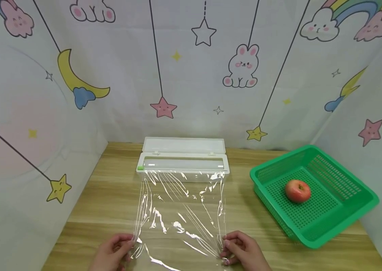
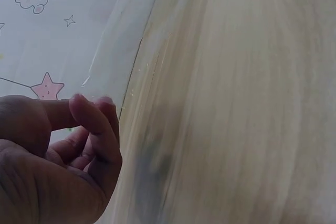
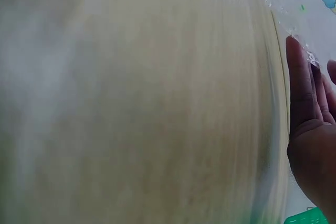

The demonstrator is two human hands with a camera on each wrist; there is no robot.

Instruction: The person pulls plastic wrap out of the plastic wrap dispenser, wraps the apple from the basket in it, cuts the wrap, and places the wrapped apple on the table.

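A sheet of clear plastic wrap (image 1: 180, 222) stretches from a white dispenser box (image 1: 182, 177) at the table's back toward the person. At its near left edge the left hand (image 1: 114, 250) pinches the film between thumb and fingers. The right hand (image 1: 245, 250) pinches the opposite edge at about the same height. Lit creases run along both sides of the film. Inside the box, its lid (image 1: 184, 145) tipped back, lies a pale roll (image 1: 184, 164). The left wrist view shows the left hand (image 2: 68, 150) with fingertips meeting; in the right wrist view the right hand (image 3: 310, 114) is partly cut off.
On the right stands a green plastic basket (image 1: 343, 226) with a red apple (image 1: 297, 191) inside. A small green slider (image 1: 140, 168) sits at the box's left front. Printed fabric walls (image 1: 191, 75) border the wooden table (image 1: 102, 199) at the back and sides.
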